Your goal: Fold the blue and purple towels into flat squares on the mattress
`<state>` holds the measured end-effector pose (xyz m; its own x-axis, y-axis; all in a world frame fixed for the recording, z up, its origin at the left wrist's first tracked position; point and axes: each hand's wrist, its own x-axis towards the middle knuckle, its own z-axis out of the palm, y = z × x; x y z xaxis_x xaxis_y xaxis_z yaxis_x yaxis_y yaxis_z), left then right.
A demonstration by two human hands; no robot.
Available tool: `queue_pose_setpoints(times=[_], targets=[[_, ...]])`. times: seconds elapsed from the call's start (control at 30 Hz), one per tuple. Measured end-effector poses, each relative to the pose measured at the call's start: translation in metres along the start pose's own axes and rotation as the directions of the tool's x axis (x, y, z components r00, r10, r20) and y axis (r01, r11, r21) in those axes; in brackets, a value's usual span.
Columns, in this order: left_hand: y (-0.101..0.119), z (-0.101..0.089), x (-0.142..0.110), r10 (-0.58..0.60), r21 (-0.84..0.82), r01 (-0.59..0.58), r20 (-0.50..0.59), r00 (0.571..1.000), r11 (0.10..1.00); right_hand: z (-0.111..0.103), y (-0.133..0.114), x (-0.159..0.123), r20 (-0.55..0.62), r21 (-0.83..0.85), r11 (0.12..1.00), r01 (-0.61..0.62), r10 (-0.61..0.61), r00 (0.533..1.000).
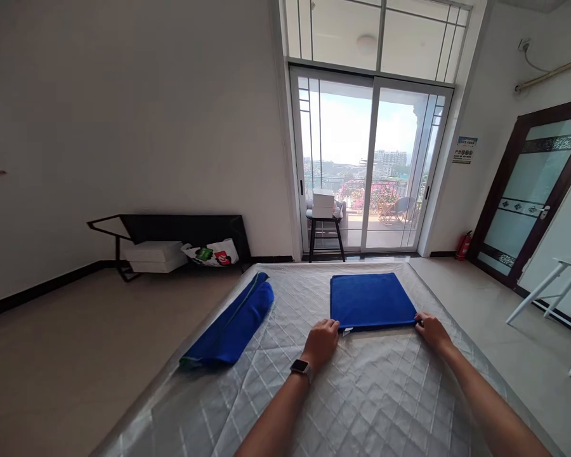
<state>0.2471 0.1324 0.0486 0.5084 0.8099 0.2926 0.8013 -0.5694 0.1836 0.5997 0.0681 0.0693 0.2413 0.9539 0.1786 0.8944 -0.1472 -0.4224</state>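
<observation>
A blue cloth (374,299), folded into a flat rectangle, lies on a quilted mattress (385,387) in a shiny plastic cover. At the cloth's near left corner is my left hand (321,341), a watch on its wrist, with the fingers closed on the edge. My right hand (433,331) pinches the near right corner. A small white tag (347,331) sticks out from the front edge beside my left hand. To the left, a second blue cloth (233,324) with green edging lies loosely folded at a slant along the mattress's left side.
Beyond the mattress stands a black stool (325,222) with white boxes on it, before the sliding glass door (366,158). A black bench frame (185,228) with a white box (155,256) is at the left wall. A white chair (559,285) and fire extinguisher (463,246) stand right.
</observation>
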Motion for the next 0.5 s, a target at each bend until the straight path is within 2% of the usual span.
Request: queue_pose_setpoints(times=[0.13, 0.23, 0.3, 0.37, 0.5], targets=[[0.003, -0.005, -0.008, -0.019, 0.013, 0.019, 0.012, 1.000, 1.000, -0.005, -0.010, -0.008, 0.002, -0.040, 0.999, -0.002, 0.002, 1.000], [-0.011, -0.018, -0.026, -0.088, 0.027, 0.088, -0.009, 0.996, 0.996, -0.010, -0.017, -0.024, -0.057, -0.009, 1.000, 0.027, -0.028, 0.998], [-0.035, -0.034, -0.046, -0.161, 0.051, 0.164, -0.046, 0.986, 0.985, -0.014, -0.018, -0.044, -0.115, 0.037, 0.997, 0.060, -0.056, 0.992], [-0.071, -0.052, -0.072, -0.237, 0.095, 0.248, -0.114, 0.965, 0.964, -0.021, -0.016, -0.070, -0.165, 0.092, 0.991, 0.096, -0.080, 0.983], [-0.141, -0.079, -0.124, -0.348, 0.230, 0.419, -0.293, 0.891, 0.879, -0.039, -0.010, -0.133, -0.189, 0.218, 0.968, 0.121, -0.079, 0.979]])
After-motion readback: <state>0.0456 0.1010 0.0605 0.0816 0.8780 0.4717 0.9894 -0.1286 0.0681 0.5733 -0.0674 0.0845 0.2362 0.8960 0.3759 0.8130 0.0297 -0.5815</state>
